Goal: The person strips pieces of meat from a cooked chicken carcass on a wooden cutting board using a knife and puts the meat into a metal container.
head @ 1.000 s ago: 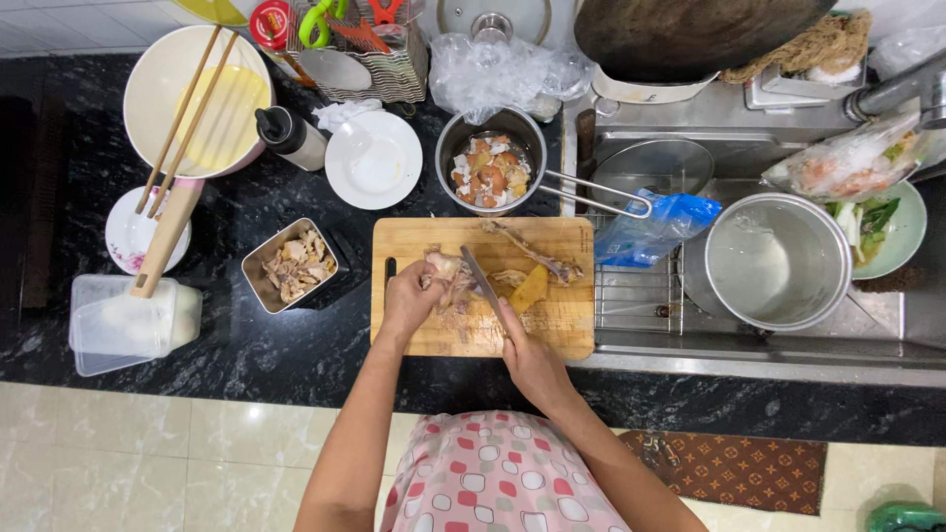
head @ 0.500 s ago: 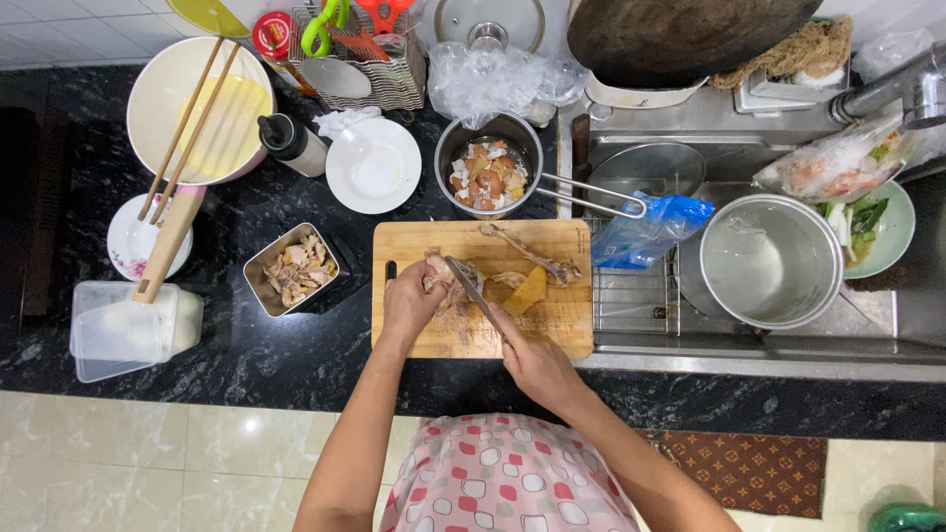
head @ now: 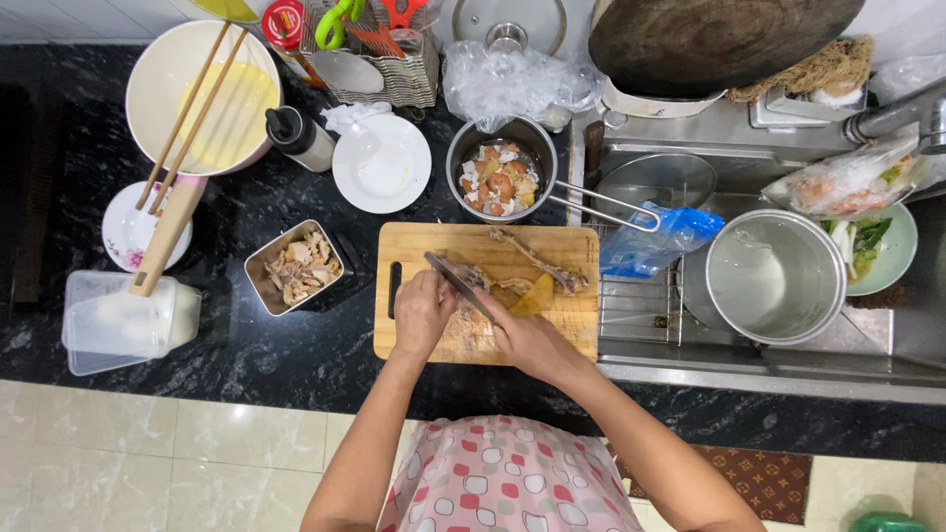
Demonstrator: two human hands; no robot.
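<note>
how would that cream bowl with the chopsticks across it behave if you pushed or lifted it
The cream bowl holds yellow liquid, so it would probably feel heavy and slosh if shoved. The chopsticks lie loose across its rim and would likely roll or slide off. On the glossy black counter it may skid rather than tip.

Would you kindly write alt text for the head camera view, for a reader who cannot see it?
Seen from above, a person's right hand draws a knife across cooked meat that the left hand steadies on a wooden cutting board. A square tin of meat pieces sits to the left on the black counter, with a sink to the right.
</note>
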